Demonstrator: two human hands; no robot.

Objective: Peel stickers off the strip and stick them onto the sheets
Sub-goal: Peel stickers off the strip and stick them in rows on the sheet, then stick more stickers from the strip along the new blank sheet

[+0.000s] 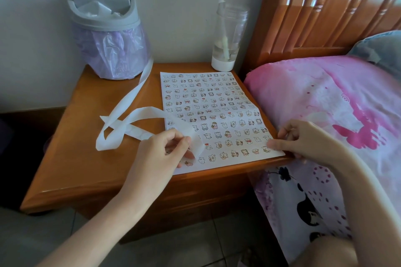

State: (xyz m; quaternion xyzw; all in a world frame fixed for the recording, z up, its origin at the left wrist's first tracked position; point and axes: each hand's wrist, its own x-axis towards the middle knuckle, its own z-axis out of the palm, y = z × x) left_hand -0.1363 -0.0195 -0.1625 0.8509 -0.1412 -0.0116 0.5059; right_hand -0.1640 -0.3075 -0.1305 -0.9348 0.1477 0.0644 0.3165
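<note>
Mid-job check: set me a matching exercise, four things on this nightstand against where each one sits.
Things:
1 strip
2 sheet
3 bin
4 jar

Places:
A back right of the nightstand, beside the headboard
B back left, lined with a purple bag
C looped over the wood, end pinched by the left hand
D flat along the right side, right hand touching its near corner

Pairs: 1-C, 2-D, 3-B, 4-A

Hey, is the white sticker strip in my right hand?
No, the left hand pinches the strip over the sheet, while the right hand rests at its near right edge.
</note>
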